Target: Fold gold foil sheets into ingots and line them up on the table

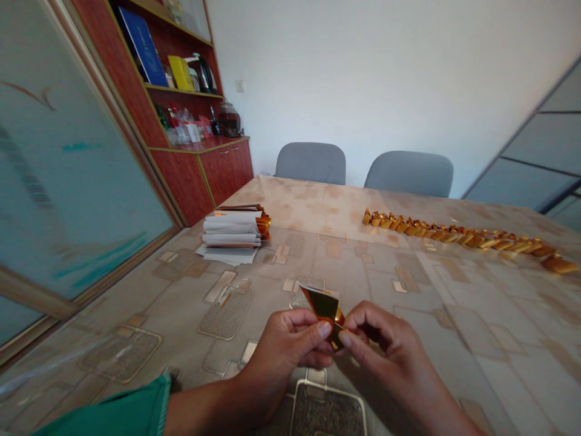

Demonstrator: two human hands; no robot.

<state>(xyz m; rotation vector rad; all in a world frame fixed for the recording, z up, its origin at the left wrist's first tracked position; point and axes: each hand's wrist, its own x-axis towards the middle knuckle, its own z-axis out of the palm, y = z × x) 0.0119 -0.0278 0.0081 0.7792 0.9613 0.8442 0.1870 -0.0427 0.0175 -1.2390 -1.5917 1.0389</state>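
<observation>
A small sheet of shiny gold paper [323,304], partly folded, is pinched between both hands just above the table. My left hand [285,342] grips it from the left with thumb and fingers closed. My right hand [385,348] pinches its lower right corner with thumb and forefinger. A long row of several folded gold paper pieces [458,235] lies across the far right of the table. A stack of gold-and-white paper sheets [233,233] rests at the far left of the table.
The table [190,315] carries a beige patterned cover. Two grey chairs [311,162] [409,172] stand at its far side. A red-brown cabinet [200,163] with shelves of bottles and boxes stands at the left, beside a glass partition [68,181].
</observation>
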